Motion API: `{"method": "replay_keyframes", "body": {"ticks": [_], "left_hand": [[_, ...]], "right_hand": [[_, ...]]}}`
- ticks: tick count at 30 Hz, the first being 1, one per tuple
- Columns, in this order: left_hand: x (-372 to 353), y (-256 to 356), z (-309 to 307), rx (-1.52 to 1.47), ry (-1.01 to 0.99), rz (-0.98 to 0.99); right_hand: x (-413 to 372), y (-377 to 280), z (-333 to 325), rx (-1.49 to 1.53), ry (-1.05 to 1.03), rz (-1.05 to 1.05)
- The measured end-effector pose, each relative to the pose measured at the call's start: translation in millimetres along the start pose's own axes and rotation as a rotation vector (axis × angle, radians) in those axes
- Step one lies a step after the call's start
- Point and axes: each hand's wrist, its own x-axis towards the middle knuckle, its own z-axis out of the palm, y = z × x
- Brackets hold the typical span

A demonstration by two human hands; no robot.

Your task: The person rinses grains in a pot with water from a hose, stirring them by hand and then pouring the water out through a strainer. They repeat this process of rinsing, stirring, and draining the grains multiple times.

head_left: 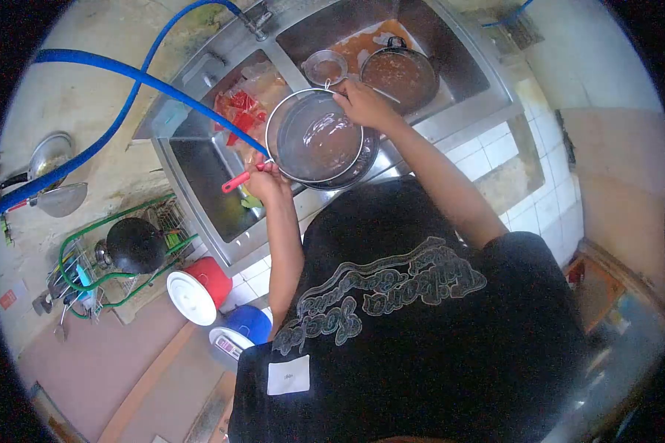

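Note:
A round wire-mesh strainer [314, 144] with a red handle is held level between my two hands. My left hand [270, 184] is closed around the base of the handle. On the far side, my right hand [363, 105] grips the rim by its small wire hook. Directly under the strainer is a dark round pan [371, 156], mostly covered by it, at the front edge of the sink. Shiny water reflections show through the mesh.
The right sink basin [462, 70] holds a dark wok [399, 77] and a small strainer [325, 68] in brownish water. Plastic bags [244, 103] lie in the left basin. A blue hose [144, 76] crosses overhead. A dish rack [114, 284] and lidded buckets [214, 277] stand left.

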Motion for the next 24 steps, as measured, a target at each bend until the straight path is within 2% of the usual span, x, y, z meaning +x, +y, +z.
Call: {"method": "replay_keyframes", "body": {"ticks": [2, 3, 6, 10, 13, 15, 16, 18, 19, 20, 22, 23, 24], "left_hand": [[2, 0, 1, 0.012, 0.016, -0.030], [-3, 0, 5, 0.022, 0.090, -0.069], [-4, -2, 3, -0.031, 0.080, -0.170], [-6, -4, 6, -0.050, 0.073, -0.149], [-4, -4, 2, -0.046, 0.009, -0.124], [-15, 9, 9, -0.122, 0.054, -0.169], [-19, 16, 13, -0.128, 0.051, -0.166], [-19, 24, 15, -0.208, 0.060, -0.058], [-3, 16, 3, -0.269, -0.049, -0.005], [-10, 22, 13, -0.272, -0.054, -0.004], [-39, 41, 43, -0.318, -0.168, 0.022], [-40, 40, 46, -0.282, -0.352, 0.077], [-52, 49, 57, -0.284, -0.366, 0.079]], "right_hand": [[-1, 0, -1, -0.010, -0.022, 0.001], [1, -1, -3, -0.020, -0.037, -0.001], [0, -8, -5, -0.056, -0.014, -0.004], [4, -6, -10, -0.020, -0.084, 0.034], [-1, 5, -14, 0.122, -0.032, -0.090], [-14, 1, -23, 0.274, 0.033, 0.033], [-20, -2, -27, 0.272, 0.035, 0.027], [-35, -16, -39, 0.424, 0.096, 0.093], [-42, -27, -50, 0.503, 0.010, 0.133], [-47, -34, -51, 0.502, 0.014, 0.130], [-49, -44, -54, 0.838, -0.065, 0.196], [-46, -47, -64, 0.715, -0.087, 0.290], [-40, -41, -67, 0.715, -0.073, 0.283]]}}
